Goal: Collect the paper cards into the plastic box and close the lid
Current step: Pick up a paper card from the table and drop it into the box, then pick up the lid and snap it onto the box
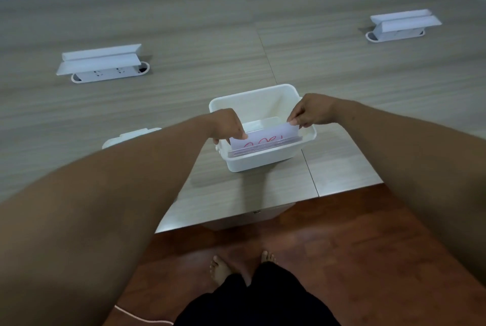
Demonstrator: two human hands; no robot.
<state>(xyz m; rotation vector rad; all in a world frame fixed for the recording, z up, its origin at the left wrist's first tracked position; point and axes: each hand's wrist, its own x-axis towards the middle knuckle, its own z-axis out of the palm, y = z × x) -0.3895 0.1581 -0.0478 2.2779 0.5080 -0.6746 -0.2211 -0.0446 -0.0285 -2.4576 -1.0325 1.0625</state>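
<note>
A white plastic box stands open on the wooden table near its front edge. Inside it, against the near wall, several white paper cards with red writing stand upright. My left hand pinches the cards' upper left corner and my right hand pinches their upper right corner, both over the box. The box's white lid lies on the table to the left, mostly hidden behind my left forearm.
Two raised white socket units sit in the table, one at the far left and one at the far right. The table's front edge runs just below the box; beyond it are the reddish floor and my bare feet.
</note>
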